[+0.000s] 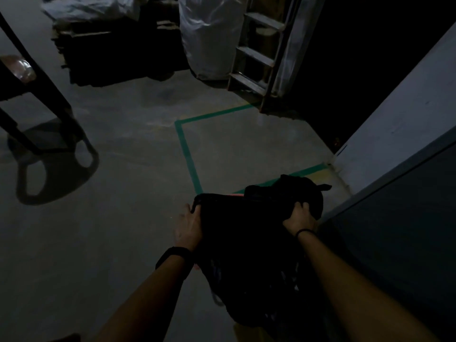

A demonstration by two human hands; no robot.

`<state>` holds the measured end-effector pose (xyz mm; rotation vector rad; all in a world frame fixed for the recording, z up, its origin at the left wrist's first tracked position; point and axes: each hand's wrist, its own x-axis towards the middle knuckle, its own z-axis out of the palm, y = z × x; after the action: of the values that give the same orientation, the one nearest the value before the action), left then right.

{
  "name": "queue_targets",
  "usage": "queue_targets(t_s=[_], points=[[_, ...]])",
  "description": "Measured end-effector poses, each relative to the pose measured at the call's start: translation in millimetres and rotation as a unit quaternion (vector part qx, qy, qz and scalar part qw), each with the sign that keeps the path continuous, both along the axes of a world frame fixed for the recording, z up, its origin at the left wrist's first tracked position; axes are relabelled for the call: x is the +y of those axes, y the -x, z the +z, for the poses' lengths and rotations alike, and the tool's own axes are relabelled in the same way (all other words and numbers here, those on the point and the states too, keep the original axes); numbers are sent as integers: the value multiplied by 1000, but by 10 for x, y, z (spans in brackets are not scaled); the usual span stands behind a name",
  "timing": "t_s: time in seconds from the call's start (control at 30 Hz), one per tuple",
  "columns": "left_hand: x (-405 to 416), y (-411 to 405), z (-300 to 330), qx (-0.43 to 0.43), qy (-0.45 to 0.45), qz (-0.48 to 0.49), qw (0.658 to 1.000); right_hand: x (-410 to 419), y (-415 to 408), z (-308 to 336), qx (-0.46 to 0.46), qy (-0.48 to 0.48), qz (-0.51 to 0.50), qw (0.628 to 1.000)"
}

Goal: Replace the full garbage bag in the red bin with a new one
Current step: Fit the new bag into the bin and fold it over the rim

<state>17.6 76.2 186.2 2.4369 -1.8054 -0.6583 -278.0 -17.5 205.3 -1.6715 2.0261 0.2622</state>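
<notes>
Two hands of yours grip the black garbage bag (246, 233): your left hand (188, 227) curls its fingers over the bag's left edge, your right hand (299, 219) clutches a bunched fold on its right. The bag hangs between and below your fingers. Just past them, a red sliver (235, 194) shows. Beyond lies green floor tape (187, 154); farther off, a white sack (209, 38) and a ladder (259, 53).

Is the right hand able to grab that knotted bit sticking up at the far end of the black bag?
Probably yes. The right hand already grips the black bag just below the knotted top, and nothing lies between them. It would have to let go of its present hold first, while the left hand holds the other side.
</notes>
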Motion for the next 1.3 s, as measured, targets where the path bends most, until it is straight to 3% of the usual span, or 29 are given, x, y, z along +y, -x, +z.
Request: queue_targets(t_s=[0.27, 0.4, 0.67, 0.97, 1.13, 1.3], points=[[-200, -66, -830, -13, -88, 30, 996, -282, -34, -783, -11, 1, -64, 998], [-257, -109, -1155, -4, -54, 19, 998, -397, -84, -1113, -36, 19, -93, 995], [-421, -183, -1732, 98, 17, 38, 994, -634, -161, -1711, -63, -4, -107, 992], [-467, -353, -2067, 53, 107, -77, 990, -878, -308, -2209, -73, 8, -151, 986], [-623, -403, -2161, 0, 140, -189, 972, -1065, -264, -2355, -96, 140, -135, 976], [-761, -397, -2106, -22, 211, -221, 952, -1207, -245, -2403, -139, 206, -61, 967]])
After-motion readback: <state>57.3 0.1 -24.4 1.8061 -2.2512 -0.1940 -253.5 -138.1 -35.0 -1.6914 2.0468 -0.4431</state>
